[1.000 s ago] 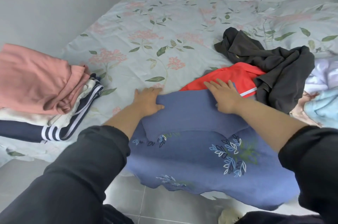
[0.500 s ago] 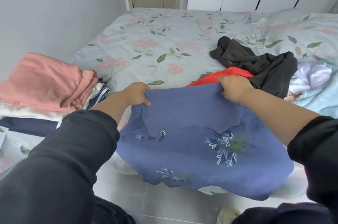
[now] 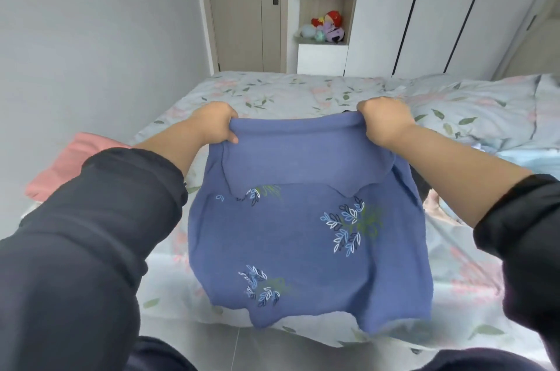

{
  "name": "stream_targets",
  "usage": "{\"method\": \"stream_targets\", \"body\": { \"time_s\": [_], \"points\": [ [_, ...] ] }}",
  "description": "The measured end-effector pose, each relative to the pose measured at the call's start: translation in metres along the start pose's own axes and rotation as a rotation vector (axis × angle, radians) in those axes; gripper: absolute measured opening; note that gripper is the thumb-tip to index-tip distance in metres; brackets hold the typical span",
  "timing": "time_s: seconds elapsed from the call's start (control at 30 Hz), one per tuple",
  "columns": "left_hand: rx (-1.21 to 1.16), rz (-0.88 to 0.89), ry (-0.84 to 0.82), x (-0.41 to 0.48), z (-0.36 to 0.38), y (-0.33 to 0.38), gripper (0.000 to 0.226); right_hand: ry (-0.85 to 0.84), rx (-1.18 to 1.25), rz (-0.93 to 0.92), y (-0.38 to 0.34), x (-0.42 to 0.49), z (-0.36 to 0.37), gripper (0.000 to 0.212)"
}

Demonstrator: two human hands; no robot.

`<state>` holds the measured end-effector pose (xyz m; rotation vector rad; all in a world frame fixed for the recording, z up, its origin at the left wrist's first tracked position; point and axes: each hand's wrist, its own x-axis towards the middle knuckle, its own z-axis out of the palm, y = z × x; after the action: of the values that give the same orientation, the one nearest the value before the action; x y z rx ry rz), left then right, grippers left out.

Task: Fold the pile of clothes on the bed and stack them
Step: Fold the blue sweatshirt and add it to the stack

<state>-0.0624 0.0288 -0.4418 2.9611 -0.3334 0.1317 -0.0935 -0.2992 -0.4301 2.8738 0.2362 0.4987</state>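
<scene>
A blue knitted garment [image 3: 303, 237] with leaf embroidery hangs in the air over the near edge of the bed [image 3: 272, 88]. My left hand [image 3: 216, 122] grips its top left corner and my right hand [image 3: 383, 120] grips its top right corner. A folded-over flap lies across its upper part. A pink folded garment [image 3: 69, 164], the top of the stack, shows at the left behind my left sleeve. The unfolded pile is mostly hidden behind the blue garment and my right arm; light blue cloth [image 3: 521, 155] shows at the right.
The bed has a floral sheet and a pillow [image 3: 485, 110] at the right. A grey wall runs along the left. Behind the bed stand a door [image 3: 242, 13], a shelf niche with plush toys [image 3: 328, 26] and white wardrobes [image 3: 424, 7]. Tiled floor lies below me.
Both hands went from resting flat on the blue garment to gripping its far edge, then lifted it off the bed. The view tilted up towards the door and wardrobes.
</scene>
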Motion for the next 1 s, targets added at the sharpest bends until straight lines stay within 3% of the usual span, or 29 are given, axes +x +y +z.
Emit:
{"method": "stream_targets", "body": {
  "time_s": [0.17, 0.4, 0.67, 1.0],
  "points": [
    [0.220, -0.047, 0.108, 0.020, -0.020, 0.008, 0.008, 0.063, -0.024, 0.035, 0.008, 0.026, -0.003, 0.018],
    [0.390, -0.145, 0.344, 0.073, -0.021, -0.001, 0.025, 0.315, -0.021, 0.003, 0.012, 0.088, 0.024, 0.021],
    [0.402, -0.126, 0.129, 0.092, 0.070, -0.018, 0.021, 0.038, -0.064, 0.032, -0.011, 0.103, 0.116, 0.018],
    [0.280, 0.046, 0.250, 0.019, 0.135, -0.026, 0.009, 0.226, 0.069, -0.033, 0.001, 0.025, 0.149, 0.016]
  ]
}}
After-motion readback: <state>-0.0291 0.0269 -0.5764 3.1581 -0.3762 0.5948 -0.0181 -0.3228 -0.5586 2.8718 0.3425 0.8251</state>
